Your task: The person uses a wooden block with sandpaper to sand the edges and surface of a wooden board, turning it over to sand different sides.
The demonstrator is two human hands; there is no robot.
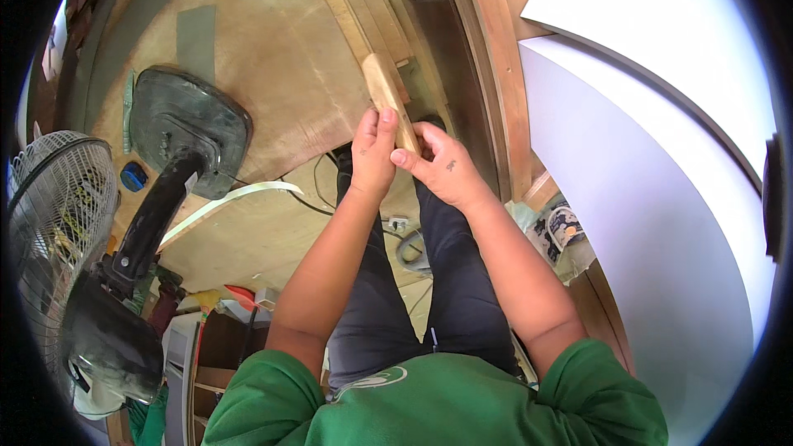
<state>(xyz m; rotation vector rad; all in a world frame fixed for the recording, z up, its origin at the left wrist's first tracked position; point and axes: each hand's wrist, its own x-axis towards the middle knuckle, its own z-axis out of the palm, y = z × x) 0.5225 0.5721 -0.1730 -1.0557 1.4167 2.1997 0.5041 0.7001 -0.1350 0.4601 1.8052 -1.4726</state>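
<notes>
A smooth, light-coloured wooden piece (383, 89) with a rounded end is held in front of me, pointing away. My left hand (374, 151) grips its left side, with the thumb lying on top. On the right side, my right hand (443, 167) is closed around the near part, its thumb over the top face and its fingers partly hidden. Beyond the piece run long wooden strips (351, 12), and a plywood sheet (273, 58) spreads out to their left.
At left stands a black fan (74, 223) with a wire cage and a square base (188, 124). A blue tape measure (133, 176) sits near it. Large white panels (628, 149) lean at right. A cable (310, 205) crosses the plywood, and a cap (563, 227) lies at right.
</notes>
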